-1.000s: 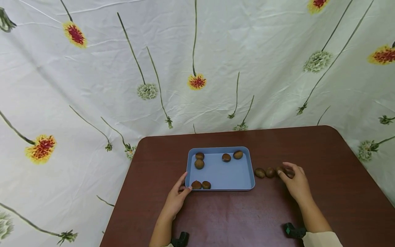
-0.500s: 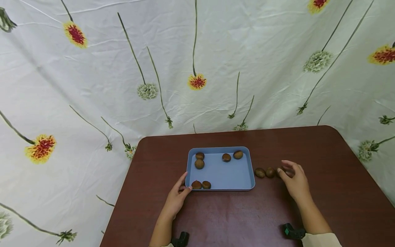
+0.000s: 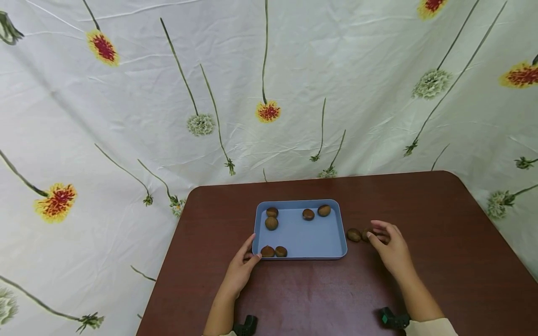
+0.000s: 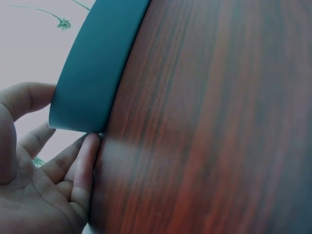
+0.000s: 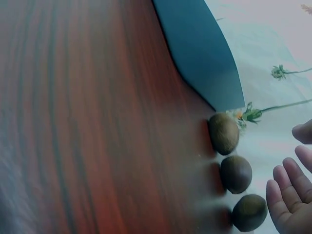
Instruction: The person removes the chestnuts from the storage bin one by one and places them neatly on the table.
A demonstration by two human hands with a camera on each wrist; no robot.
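A blue rectangular tray [image 3: 300, 233] lies on the table, its raised sides seen edge-on in both wrist views. My left hand [image 3: 239, 273] grips its near left corner, thumb at the near edge and fingers along the left side. Inside are brown chestnuts in pairs: one pair [image 3: 271, 223] at far left, another [image 3: 308, 214] at far right, a third [image 3: 280, 252] at the near left. Right of the tray, three chestnuts [image 5: 236, 174] stand in a row. Over the row's right end hovers my right hand [image 3: 392, 249], fingers loosely bent and holding nothing; it hides the third chestnut in the head view.
The dark brown wooden table [image 3: 319, 298] has rounded far corners. Behind it hangs a white cloth [image 3: 235, 84] printed with flowers. A black wrist device [image 3: 394, 318] is at the right forearm, and a similar one [image 3: 246, 325] at the left.
My right hand has shifted left along the row, from the third chestnut to over the second. The left hand, the tray and the chestnuts in it stay as they were.
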